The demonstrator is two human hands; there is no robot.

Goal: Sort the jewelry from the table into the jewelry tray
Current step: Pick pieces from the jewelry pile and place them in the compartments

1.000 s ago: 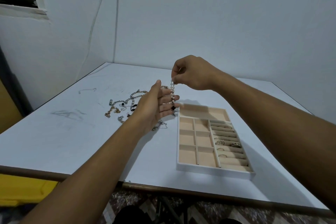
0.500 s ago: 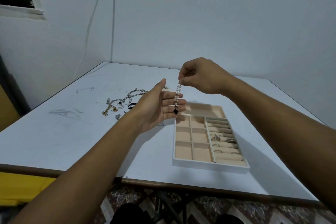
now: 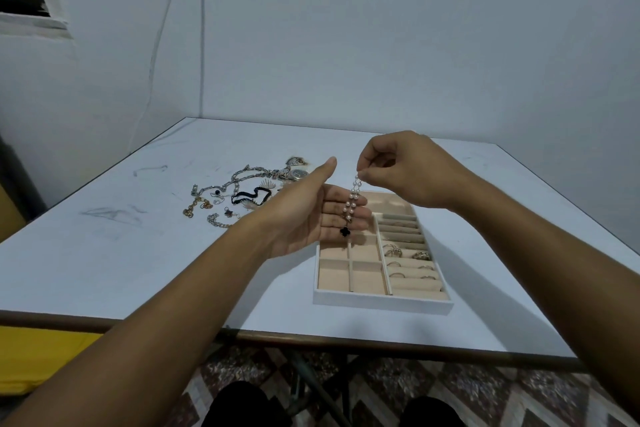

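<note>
Pearl bracelet with black clover charm (image 3: pixel 351 205) hangs pinched by our right hand (image 3: pixel 408 172) before our open, empty left hand (image 3: pixel 304 218); we should lower it gently into a square compartment of the white-rimmed beige tray (image 3: pixel 381 302).

Far-left compartments of jewelry tray (image 3: pixel 382 302) hidden behind left hand (image 3: pixel 304 215), rings (image 3: pixel 394 250) too small to tell apart
</note>
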